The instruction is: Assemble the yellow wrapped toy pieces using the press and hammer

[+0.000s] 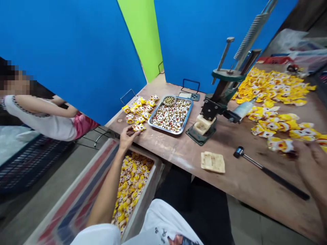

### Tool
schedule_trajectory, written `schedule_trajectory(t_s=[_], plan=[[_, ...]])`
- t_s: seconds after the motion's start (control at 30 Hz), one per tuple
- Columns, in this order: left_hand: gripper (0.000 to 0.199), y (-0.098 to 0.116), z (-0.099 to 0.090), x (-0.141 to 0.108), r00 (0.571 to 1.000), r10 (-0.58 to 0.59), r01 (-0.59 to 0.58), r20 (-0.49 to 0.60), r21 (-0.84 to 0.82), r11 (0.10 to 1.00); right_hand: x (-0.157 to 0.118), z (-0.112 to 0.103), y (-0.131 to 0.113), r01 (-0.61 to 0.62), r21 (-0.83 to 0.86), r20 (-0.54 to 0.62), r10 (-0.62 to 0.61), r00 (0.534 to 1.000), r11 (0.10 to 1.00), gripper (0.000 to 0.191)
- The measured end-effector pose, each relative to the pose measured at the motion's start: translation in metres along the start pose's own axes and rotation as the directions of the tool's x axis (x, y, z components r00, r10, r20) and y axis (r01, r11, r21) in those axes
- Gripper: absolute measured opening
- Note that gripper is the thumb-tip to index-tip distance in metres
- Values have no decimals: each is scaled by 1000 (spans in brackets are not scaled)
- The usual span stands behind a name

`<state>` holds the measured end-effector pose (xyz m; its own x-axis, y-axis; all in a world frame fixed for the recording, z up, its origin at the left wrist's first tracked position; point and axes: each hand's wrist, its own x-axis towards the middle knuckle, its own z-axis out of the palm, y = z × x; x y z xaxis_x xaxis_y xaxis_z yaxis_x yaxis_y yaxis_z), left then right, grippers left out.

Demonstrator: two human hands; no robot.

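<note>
My left hand (127,139) is at the table's left front edge, its fingertips closed on a small yellow-and-white animal figure (139,127). Several similar finished-looking figures (140,109) stand just beyond it. At the right, my right hand (310,166) is slightly blurred, with its fingers closed at the end of a yellow-and-white figure piece (280,144). More yellow pieces (277,123) lie right behind that one. A mallet (272,173) with a black handle rests left of my right hand.
A metal tray (166,129) holds many small white parts and a bowl of gold beads (169,100). A hand press (217,98) stands mid-table, a cream block (213,162) before it. Below is a box of figures (133,187). Another person (51,117) sits left; blue panels (184,41) rise behind.
</note>
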<state>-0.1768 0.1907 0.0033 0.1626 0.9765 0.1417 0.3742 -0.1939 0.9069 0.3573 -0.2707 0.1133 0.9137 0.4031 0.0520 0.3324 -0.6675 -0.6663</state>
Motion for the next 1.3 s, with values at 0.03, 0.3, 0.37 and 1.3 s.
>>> schedule_trajectory(t_s=[0.03,0.3,0.37,1.3], plan=[[78,-1,4,7,1000,-9,9,-4,17,1000,-6,8,-12,-54,50,14,53,998,997,50],[61,105,106,-75,981,178,-183,-76,-72,980,-52,109,-92,-222,507,563,-125,817,833,79],[58,141,140,-126,902,73,82,425,-336,938,-60,128,-110,-271,573,660,-240,712,773,70],[29,159,265,-149,932,340,-297,126,-274,915,11,122,-65,-118,599,342,-119,932,792,69]])
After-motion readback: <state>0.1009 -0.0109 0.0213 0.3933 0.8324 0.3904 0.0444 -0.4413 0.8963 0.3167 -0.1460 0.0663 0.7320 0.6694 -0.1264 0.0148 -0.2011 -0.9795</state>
